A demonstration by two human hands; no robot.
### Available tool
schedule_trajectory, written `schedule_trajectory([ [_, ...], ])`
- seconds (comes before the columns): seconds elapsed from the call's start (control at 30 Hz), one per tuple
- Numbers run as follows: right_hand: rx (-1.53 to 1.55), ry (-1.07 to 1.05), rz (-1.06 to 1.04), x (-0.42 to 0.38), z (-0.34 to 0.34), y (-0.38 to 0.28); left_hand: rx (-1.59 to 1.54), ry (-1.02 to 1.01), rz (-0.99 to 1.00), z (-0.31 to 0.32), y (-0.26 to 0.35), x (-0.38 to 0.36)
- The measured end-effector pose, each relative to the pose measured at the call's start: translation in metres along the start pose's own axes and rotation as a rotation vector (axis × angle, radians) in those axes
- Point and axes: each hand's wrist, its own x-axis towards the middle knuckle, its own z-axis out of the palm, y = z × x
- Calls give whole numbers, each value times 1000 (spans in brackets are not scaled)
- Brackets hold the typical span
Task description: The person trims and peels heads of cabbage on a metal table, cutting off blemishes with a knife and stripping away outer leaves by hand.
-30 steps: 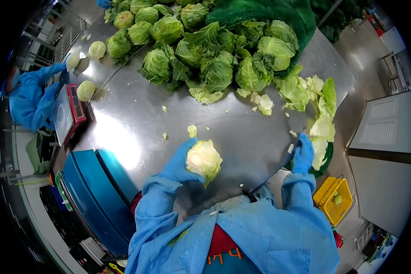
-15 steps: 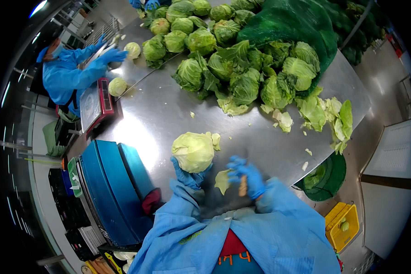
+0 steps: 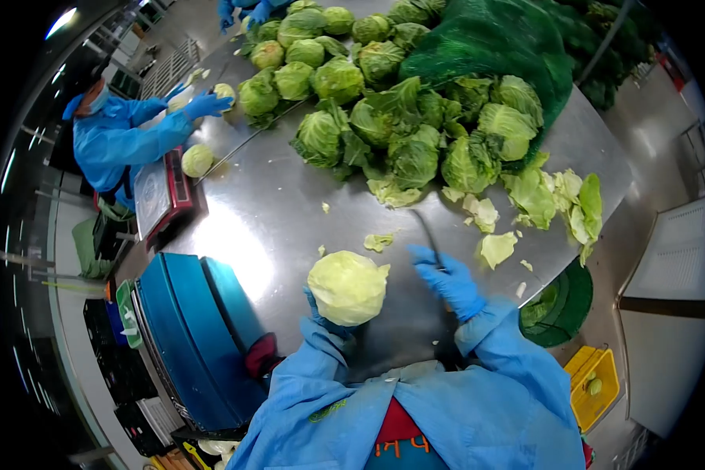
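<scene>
My left hand point(image 3: 327, 315), in a blue glove, is wrapped under a pale trimmed cabbage point(image 3: 348, 287) and mostly hidden by it. To the right, my right hand point(image 3: 450, 287), also gloved, grips a knife point(image 3: 428, 235) whose dark, blurred blade points up the table. A small leaf scrap point(image 3: 378, 242) lies just above the cabbage. Beyond my right hand a larger loose leaf point(image 3: 497, 249) rests on the metal table point(image 3: 282, 188).
Many untrimmed cabbages point(image 3: 417, 155) and a green net sack point(image 3: 493, 47) cover the far side. A co-worker point(image 3: 125, 137) stands at left by a red scale point(image 3: 163, 196). Blue crates point(image 3: 188, 329) stand lower left, a green bin point(image 3: 568, 309) and yellow basket point(image 3: 595, 392) at right.
The loose leaf moved from my right hand to the table by the other scraps. My right hand shifted right, its knife now pointing away from me. The cabbage is lower and turned in my left hand.
</scene>
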Motion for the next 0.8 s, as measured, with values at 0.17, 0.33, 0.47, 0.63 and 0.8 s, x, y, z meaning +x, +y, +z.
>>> schedule_trajectory([
  [0.17,53,-125,-230,-4,23,-17,16,-98,-95,14,-15,13],
  [0.33,160,-81,-154,-16,14,-16,51,-114,-81,36,-19,7],
  [0.47,248,-127,-289,-22,6,-18,31,-72,-129,14,-19,7],
  [0.63,294,-291,-17,-27,-27,-19,133,-124,-121,13,-24,1],
  [0.8,281,-413,-121,-28,-43,-17,163,-48,-116,25,-33,0],
])
